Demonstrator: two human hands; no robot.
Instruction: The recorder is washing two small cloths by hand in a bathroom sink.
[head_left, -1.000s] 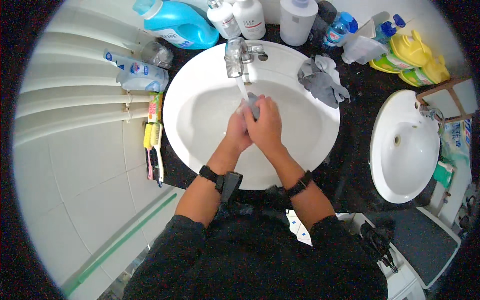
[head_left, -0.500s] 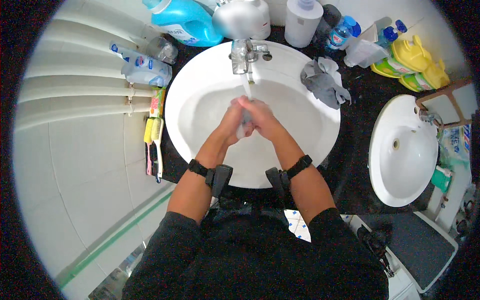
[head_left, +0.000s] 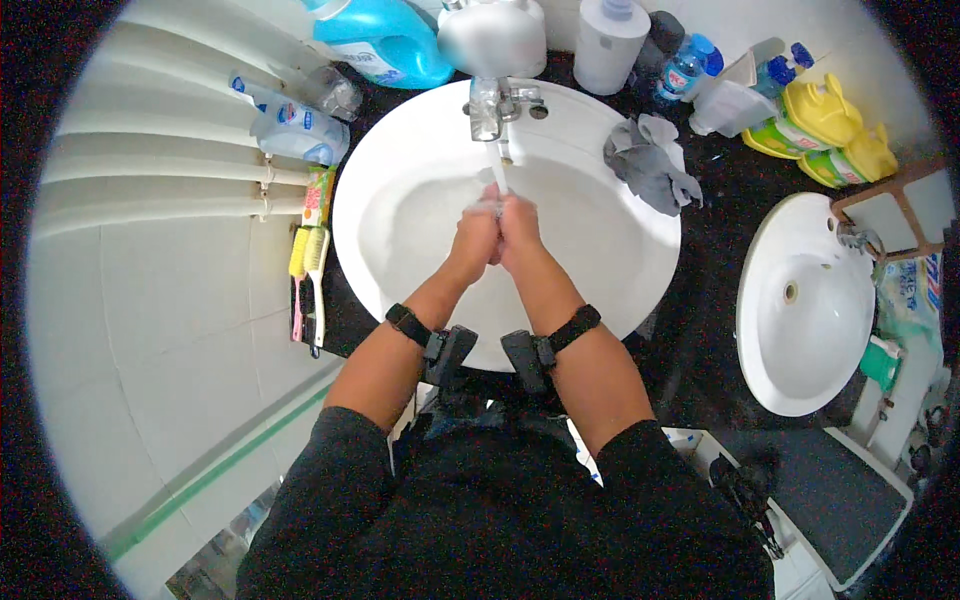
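Observation:
Water (head_left: 497, 168) runs from the chrome faucet (head_left: 486, 112) down onto my two hands over the white oval washbasin (head_left: 610, 265). My left hand (head_left: 476, 238) and my right hand (head_left: 519, 222) press against each other under the stream, fingers bent inward and partly blurred by splashing. A greyish-white patch shows at their tops; I cannot tell whether it is water, foam or a small object. Whatever lies between the palms is hidden. Each forearm wears a black strap with a dark block attached.
A grey cloth (head_left: 650, 165) lies on the basin's right rim. Behind stand a blue jug (head_left: 385, 45), a white pump bottle (head_left: 608, 50) and yellow jugs (head_left: 818, 112). Brushes (head_left: 315, 265) lie at the left edge. A second basin (head_left: 800, 310) appears at the right.
My hands have come closer together and upright, with the forearms nearer each other. The pale grey patch seen between the palms is now mostly covered. Water keeps running.

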